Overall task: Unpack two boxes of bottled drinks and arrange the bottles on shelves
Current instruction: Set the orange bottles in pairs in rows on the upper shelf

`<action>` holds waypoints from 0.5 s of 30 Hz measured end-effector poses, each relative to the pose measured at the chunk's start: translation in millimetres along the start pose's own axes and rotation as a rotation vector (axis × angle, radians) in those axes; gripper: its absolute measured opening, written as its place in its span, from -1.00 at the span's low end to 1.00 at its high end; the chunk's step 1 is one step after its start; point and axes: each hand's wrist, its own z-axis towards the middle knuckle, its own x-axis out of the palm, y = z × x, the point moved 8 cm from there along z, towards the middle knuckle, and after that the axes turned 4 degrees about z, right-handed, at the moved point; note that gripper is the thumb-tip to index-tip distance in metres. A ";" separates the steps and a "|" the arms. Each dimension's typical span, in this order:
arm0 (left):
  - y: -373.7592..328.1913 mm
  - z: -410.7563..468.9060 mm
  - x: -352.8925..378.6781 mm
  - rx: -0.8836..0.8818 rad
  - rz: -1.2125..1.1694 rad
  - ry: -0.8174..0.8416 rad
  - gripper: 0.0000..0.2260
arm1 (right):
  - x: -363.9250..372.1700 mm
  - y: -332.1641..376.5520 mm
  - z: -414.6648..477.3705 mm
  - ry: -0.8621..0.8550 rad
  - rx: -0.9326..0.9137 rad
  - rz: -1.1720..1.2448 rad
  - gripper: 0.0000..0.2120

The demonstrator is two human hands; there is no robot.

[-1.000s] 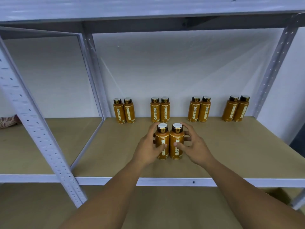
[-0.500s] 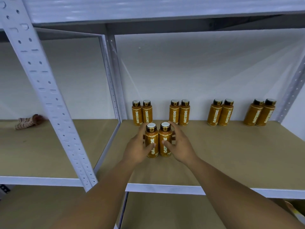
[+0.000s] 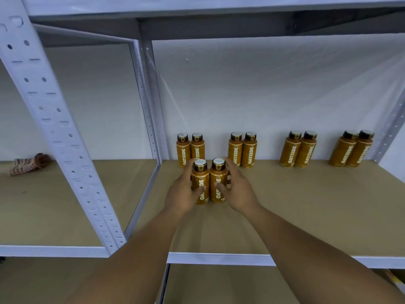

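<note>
Two brown Oatside bottles with dark caps stand side by side on the brown shelf board (image 3: 295, 205). My left hand (image 3: 183, 191) grips the left bottle (image 3: 200, 183), and my right hand (image 3: 237, 190) grips the right bottle (image 3: 217, 181). They stand just in front of the leftmost pair (image 3: 190, 148) at the back wall. Further pairs stand along the back: a second pair (image 3: 242, 149), a third pair (image 3: 298, 149) and a fourth pair (image 3: 351, 148).
A white perforated upright (image 3: 59, 137) crosses the left foreground, and a rear post (image 3: 151, 102) divides the two bays. A brown striped cloth (image 3: 29, 164) lies on the left bay's shelf. A lower shelf board (image 3: 219, 284) shows below the white front rail (image 3: 219, 258).
Both hands have slid the two held bottles back and to the left along the shelf, from in front of the second pair to in front of the leftmost pair.
</note>
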 end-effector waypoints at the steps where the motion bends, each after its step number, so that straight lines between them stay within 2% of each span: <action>1: 0.5 1.3 0.2 0.000 0.000 -0.001 -0.18 | 0.8 -0.8 1.0 -0.002 0.000 -0.002 -0.26; 15: 3.2 10.5 3.9 0.025 -0.026 0.004 -0.19 | 6.3 -3.6 7.7 0.020 -0.001 -0.064 -0.24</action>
